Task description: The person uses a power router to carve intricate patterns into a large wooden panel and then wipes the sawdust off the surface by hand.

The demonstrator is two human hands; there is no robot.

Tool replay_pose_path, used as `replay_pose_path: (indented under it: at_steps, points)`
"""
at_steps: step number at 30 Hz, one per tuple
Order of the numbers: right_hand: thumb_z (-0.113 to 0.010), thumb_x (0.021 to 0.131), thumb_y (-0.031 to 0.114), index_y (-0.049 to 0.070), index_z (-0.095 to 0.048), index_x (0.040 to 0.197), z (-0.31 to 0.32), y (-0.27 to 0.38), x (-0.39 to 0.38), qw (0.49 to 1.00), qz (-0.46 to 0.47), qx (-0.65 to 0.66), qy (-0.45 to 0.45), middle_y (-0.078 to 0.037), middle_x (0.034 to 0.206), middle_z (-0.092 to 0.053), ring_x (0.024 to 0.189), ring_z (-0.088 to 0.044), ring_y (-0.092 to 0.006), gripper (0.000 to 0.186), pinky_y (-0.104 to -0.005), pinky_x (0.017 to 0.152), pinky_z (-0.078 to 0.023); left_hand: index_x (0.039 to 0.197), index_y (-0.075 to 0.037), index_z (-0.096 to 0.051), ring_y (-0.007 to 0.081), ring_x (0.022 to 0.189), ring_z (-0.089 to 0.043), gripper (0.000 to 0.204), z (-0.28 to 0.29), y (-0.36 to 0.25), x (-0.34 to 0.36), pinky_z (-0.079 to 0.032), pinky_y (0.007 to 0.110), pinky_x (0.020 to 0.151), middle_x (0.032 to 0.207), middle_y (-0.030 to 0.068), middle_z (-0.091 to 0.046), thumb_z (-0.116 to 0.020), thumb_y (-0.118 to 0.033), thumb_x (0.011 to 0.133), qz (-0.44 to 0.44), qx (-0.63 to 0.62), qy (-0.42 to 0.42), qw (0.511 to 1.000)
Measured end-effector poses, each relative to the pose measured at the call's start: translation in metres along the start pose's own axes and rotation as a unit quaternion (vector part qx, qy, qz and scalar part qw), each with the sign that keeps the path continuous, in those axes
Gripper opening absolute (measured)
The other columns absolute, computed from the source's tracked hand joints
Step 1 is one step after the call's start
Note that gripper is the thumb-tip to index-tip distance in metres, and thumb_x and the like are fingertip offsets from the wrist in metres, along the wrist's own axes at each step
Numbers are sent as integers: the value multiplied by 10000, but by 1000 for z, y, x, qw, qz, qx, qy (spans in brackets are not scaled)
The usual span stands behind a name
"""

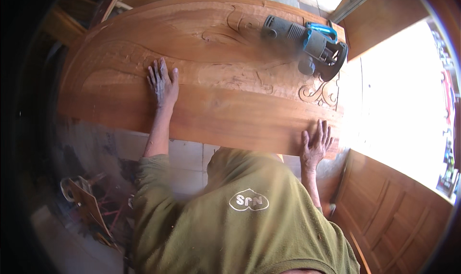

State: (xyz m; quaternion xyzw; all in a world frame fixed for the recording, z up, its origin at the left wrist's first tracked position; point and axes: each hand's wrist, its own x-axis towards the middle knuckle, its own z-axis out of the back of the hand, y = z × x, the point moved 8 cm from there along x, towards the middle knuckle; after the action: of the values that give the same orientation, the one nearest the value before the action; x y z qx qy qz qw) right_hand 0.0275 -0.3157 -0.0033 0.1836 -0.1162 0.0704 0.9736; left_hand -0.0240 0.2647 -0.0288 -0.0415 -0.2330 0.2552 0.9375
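Observation:
A large carved wooden panel (230, 113) with a curved far edge lies in front of me. Scrolls and leaf shapes are cut into its surface. My left hand (163, 83) rests flat on its left part, fingers spread, over the lower border of the carving. Near the panel's right front corner, my right hand (317, 143) lies open on the smooth border. A black power router (307, 43) with a blue handle lies on its side at the far right of the panel, apart from both hands. Neither hand holds anything.
A panelled wooden door (396, 214) stands at the lower right. Another wooden board (384, 17) is at the upper right. Some blurred clutter with a thin board (90, 207) sits on the floor at the lower left. Pale floor tiles (186, 154) show below the panel.

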Motion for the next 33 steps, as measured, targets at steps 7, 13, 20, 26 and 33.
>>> replay_pose_path:
  at_steps: [7, 13, 20, 26, 33]
  points:
    - [-553, 992, 668, 210, -452, 1613, 0, 14, -14, 979, 171, -25, 112, -152, 1715, -305, 1610, -191, -381, 778, -624, 1287, -71, 1665, -71, -291, 442, 1597, -189, 725, 13, -50, -75, -138, 618, 1281, 1735, 201, -235, -363, -529, 1107, 131, 81, 5, 988]
    - [-620, 975, 623, 196, -448, 1616, 13, 20, -30, 954, 268, 32, 130, -177, 1712, -301, 1608, -188, -402, 789, -624, 1288, -70, 1670, -74, -279, 419, 1597, -205, 700, 41, -117, -138, -147, 604, 1286, 1735, 179, -247, -317, -510, 1123, 136, 98, 23, 986]
    - [-633, 937, 700, 101, -336, 1658, 62, 81, -46, 828, 259, 364, 338, -223, 1722, -253, 1605, -223, -380, 983, -595, 1284, -148, 1660, -77, -307, 401, 1590, -234, 677, 62, -147, -169, -149, 594, 1289, 1727, 164, -274, -360, -477, 1117, 131, 103, 38, 985]
    - [-545, 874, 871, -52, -260, 1639, 217, 236, -123, 154, 398, 703, 568, -314, 1699, -220, 1582, -251, -430, 1232, -554, 1251, -264, 1661, -89, -311, 389, 1588, -244, 694, 64, -148, -164, -153, 594, 1287, 1722, 168, -288, -358, -510, 1111, 139, 76, 31, 987]
    - [-529, 892, 857, -42, -341, 1603, 262, 308, -189, -127, 441, 674, 580, -316, 1678, -266, 1557, -296, -440, 1162, -569, 1242, -270, 1653, -89, -338, 403, 1586, -242, 703, 73, -152, -167, -132, 600, 1287, 1718, 169, -295, -345, -532, 1106, 76, 29, 26, 996]
